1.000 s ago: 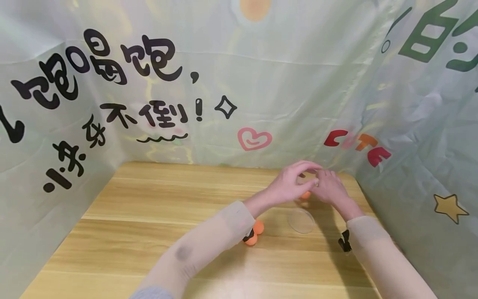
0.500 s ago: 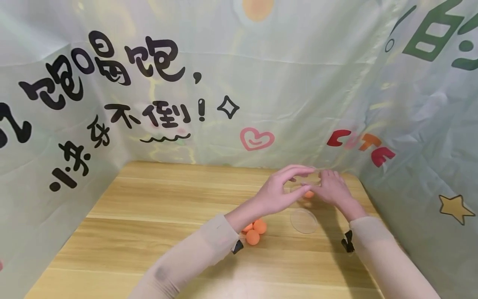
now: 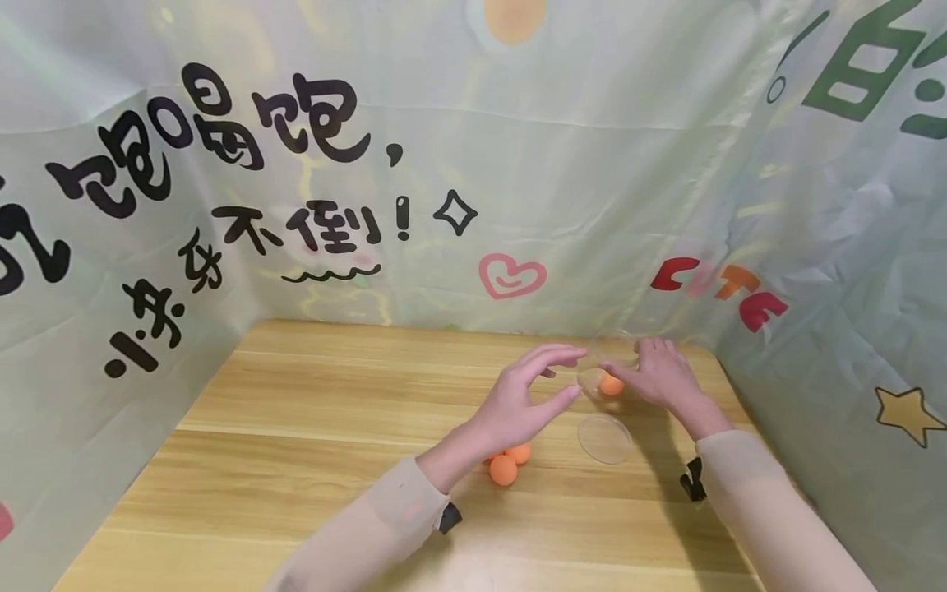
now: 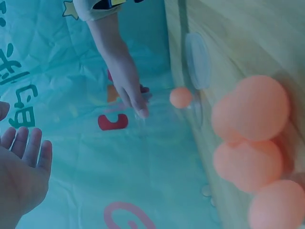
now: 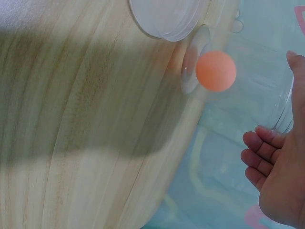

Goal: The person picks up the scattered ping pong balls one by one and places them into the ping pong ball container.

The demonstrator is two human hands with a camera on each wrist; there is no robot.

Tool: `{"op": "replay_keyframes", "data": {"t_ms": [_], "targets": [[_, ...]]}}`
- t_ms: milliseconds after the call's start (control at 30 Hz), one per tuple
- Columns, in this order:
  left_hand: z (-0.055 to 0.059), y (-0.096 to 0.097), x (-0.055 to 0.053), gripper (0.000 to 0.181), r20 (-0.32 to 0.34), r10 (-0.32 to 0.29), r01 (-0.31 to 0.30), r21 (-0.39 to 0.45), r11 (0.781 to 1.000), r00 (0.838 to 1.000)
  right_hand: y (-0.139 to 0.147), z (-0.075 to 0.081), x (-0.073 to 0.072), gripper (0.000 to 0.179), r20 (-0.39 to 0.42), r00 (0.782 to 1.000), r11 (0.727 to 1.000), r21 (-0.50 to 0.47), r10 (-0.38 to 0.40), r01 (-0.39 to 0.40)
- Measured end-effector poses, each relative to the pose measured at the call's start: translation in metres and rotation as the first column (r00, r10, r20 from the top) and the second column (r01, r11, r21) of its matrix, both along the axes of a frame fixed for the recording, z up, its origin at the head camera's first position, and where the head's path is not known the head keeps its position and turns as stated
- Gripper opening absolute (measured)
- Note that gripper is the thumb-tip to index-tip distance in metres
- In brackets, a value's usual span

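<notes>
A clear jar (image 5: pixel 255 81) stands at the back right of the table with an orange ping-pong ball (image 5: pixel 216 71) low inside it. My right hand (image 3: pixel 662 378) holds the jar near its rim, thumb on one side and fingers on the other, as the right wrist view (image 5: pixel 286 191) shows. To the left of the jar, my left hand (image 3: pixel 510 403) hovers apart from it, fingers and thumb spread with nothing between them. Below that hand, several orange ping-pong balls (image 3: pixel 503 470) sit clustered on the wood; the left wrist view shows more of them (image 4: pixel 262 107).
A round clear lid (image 3: pixel 604 438) lies flat on the wooden table (image 3: pixel 333 460), just in front of the jar. Printed cloth walls (image 3: pixel 577 181) enclose the table at the back and both sides. Dark wrist mounts (image 3: pixel 449 518) hang under the sleeves.
My left hand has drawn away from the jar's rim, moving left and nearer to me, its fingers still spread. The right hand stays at the jar. The ball cluster has come into fuller view.
</notes>
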State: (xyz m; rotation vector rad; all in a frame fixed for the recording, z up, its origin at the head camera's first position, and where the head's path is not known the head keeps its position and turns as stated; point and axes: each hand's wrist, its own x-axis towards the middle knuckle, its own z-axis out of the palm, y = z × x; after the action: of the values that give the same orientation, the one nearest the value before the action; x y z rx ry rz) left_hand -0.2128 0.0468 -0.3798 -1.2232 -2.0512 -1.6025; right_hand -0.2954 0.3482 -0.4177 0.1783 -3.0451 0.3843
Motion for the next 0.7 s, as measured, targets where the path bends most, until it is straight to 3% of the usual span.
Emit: {"op": "replay_keyframes", "data": {"t_ms": [267, 700], "targets": [[-0.014, -0.023, 0.005, 0.044, 0.104, 0.03, -0.03, -0.006, 1.0, 0.994, -0.001, 0.0, 0.001, 0.096, -0.018, 1.0, 1.0, -0.012, 0.013, -0.013], [-0.037, -0.064, 0.006, 0.043, 0.173, 0.127, -0.12, -0.051, 0.991, 0.977, 0.001, 0.0, 0.0, 0.101, 0.002, 1.0, 1.0, -0.011, 0.016, -0.016]]}}
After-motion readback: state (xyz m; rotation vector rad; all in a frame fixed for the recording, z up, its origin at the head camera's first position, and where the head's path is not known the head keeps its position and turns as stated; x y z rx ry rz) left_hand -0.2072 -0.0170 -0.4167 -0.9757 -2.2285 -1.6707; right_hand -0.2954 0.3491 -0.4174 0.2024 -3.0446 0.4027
